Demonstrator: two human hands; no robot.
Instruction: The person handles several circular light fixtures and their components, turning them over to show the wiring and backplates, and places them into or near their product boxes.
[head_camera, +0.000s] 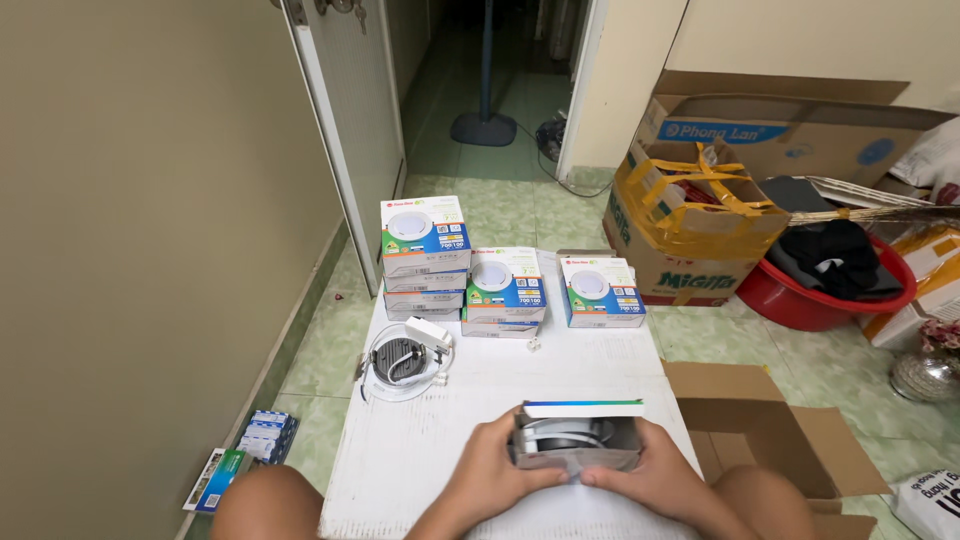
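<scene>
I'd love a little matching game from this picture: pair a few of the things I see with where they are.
Things:
1. open box
2. bare round lamp
3. red tub
4. tallest stack of boxes

Places:
A. on the floor at right, full of dark cloth
B. between both hands
C. far left of the white board
D. lying unboxed at the board's left edge

Pairs: 1-B, 2-D, 3-A, 4-C

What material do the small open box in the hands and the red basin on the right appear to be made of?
Small open box: thin printed cardboard, judging by its folded flap and grey inner walls. Red basin: probably plastic, with a smooth, slightly shiny wall.
</scene>
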